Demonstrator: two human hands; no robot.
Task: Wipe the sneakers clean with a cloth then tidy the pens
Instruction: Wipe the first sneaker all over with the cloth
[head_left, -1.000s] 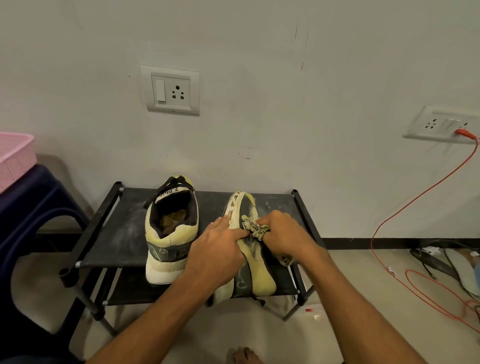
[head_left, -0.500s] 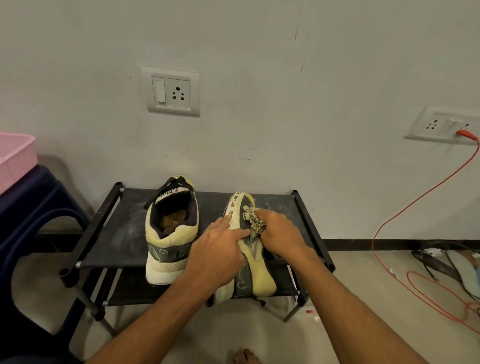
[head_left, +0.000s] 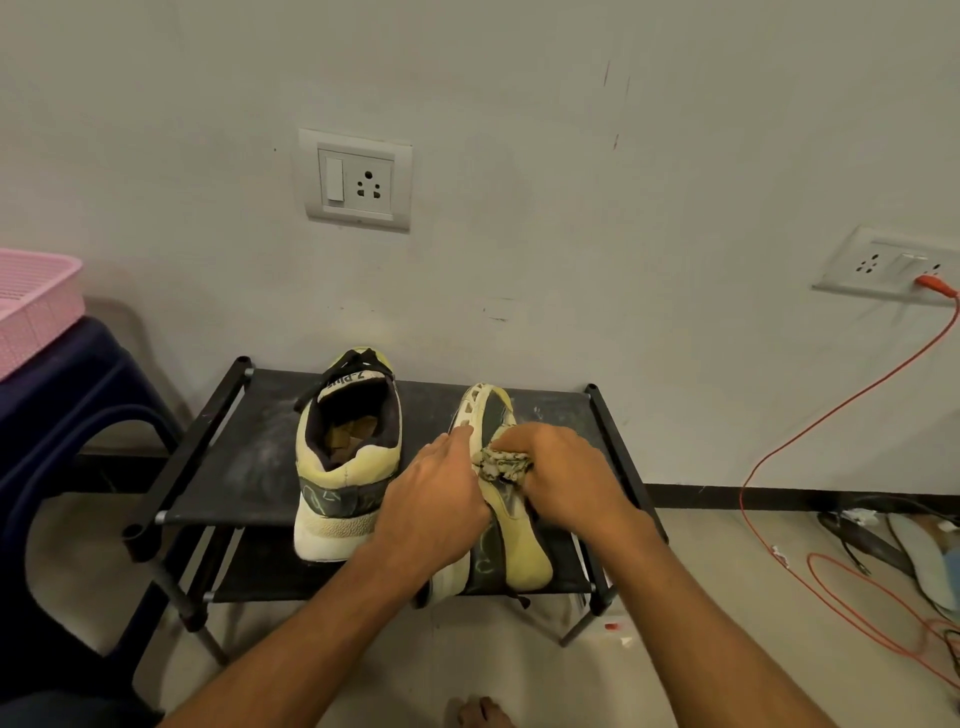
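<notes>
Two yellow-and-black sneakers stand on a black shoe rack (head_left: 228, 467). The left sneaker (head_left: 345, 457) sits upright, heel toward me. The right sneaker (head_left: 506, 540) is tipped on its side with the sole facing left. My left hand (head_left: 436, 499) grips this tipped sneaker from the sole side. My right hand (head_left: 566, 478) holds a crumpled patterned cloth (head_left: 501, 462) bunched under its fingers and presses it on the sneaker's upper side. No pens are in view.
A pink basket (head_left: 36, 306) sits on a dark blue chair (head_left: 67, 415) at the left. An orange cable (head_left: 810, 431) runs from a wall socket down to the floor at the right, near a loose insole (head_left: 919, 551). A bare foot (head_left: 480, 714) shows below.
My right hand has rubbed the cloth along the tipped sneaker, first toward the toe, then back a little toward me. The left hand has stayed on the sneaker.
</notes>
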